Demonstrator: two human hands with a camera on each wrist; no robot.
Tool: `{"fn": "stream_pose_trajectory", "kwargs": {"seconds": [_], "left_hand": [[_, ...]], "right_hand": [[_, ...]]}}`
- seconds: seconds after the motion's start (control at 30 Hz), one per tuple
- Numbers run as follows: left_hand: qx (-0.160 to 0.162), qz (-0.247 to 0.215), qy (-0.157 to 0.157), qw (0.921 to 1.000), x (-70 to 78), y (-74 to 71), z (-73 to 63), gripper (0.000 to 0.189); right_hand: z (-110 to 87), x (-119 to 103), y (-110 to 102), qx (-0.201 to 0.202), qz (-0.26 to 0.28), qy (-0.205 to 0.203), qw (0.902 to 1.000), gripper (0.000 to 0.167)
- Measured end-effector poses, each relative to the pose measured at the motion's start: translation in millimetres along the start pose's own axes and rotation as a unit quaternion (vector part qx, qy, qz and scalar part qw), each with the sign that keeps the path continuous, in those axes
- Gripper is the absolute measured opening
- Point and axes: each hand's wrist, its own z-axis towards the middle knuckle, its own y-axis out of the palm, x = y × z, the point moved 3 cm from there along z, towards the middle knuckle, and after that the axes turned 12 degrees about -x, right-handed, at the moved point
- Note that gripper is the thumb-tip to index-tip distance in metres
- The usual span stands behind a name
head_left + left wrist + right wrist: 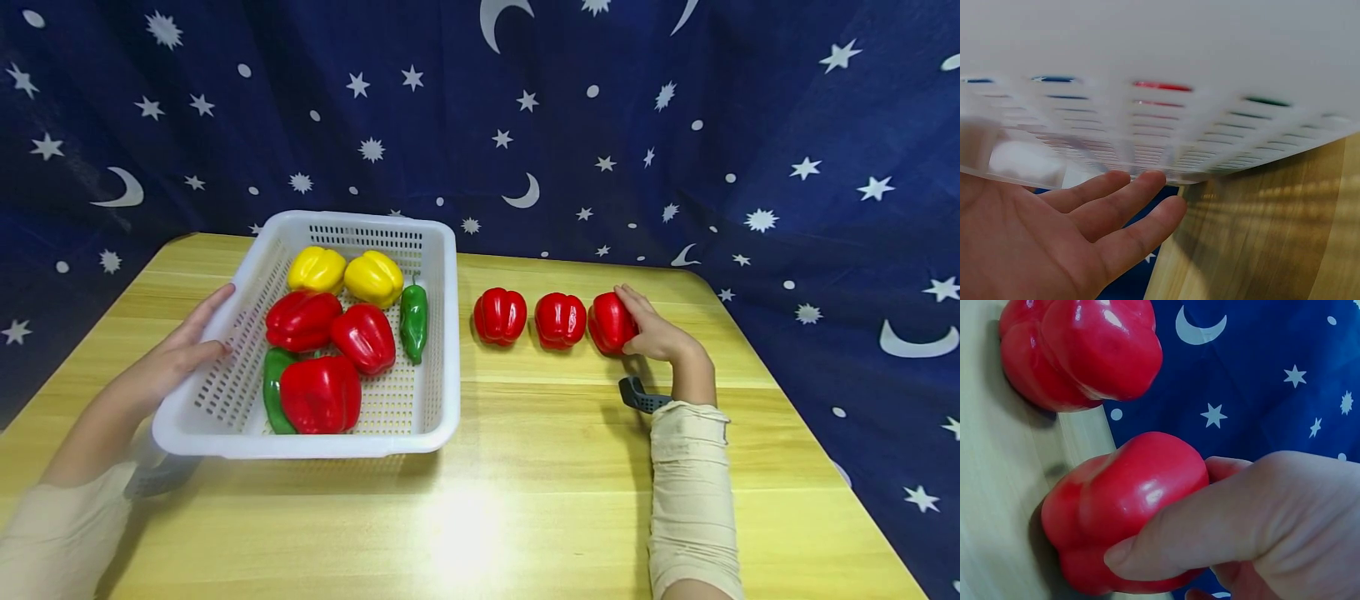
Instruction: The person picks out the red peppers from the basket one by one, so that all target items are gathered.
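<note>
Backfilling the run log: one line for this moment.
left hand: holds basket | right hand: grips rightmost red pepper | table: two more red peppers | in basket: red peppers, yellow peppers, green peppers

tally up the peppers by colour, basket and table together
Red peppers: 6 (3 in the white basket, 3 outside it)
Yellow peppers: 2, both in the basket
Green peppers: 2, both in the basket
Total in view: 10
</note>
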Motion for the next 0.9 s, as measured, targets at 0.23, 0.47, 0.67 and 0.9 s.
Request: {"fn": "stream_pose_trajectory", "kwargs": {"seconds": [0.23, 0.47, 0.67, 0.9], "left_hand": [[-0.002, -0.005, 0.002, 1.0000, -0.3, 0.5, 0.1, 0.075], [0.001, 0.000, -0.005, 1.0000, -0.3, -0.2, 0.1, 0.075], [0.004, 0.009, -0.009, 0.9999, 1.4, 1.6, -0.4, 0.074], [0.001, 0.004, -0.007, 1.0000, 1.7, 1.4, -0.8, 0.074]], "right_hand": [[-0.6, 0.4, -0.7, 0.002, 0.003, 0.005, 1.0000, 0.098], [-2.0, -1.9, -3.7, 0.024, 0.016, 0.004, 0.9996, 0.092], [-4.0, -4.7, -8.0, 0.055, 0.016, -0.008, 0.9983, 0.086], [-7.3, -9.2, -11.5, 0.073, 0.042, -0.027, 0.9961, 0.079]]}}
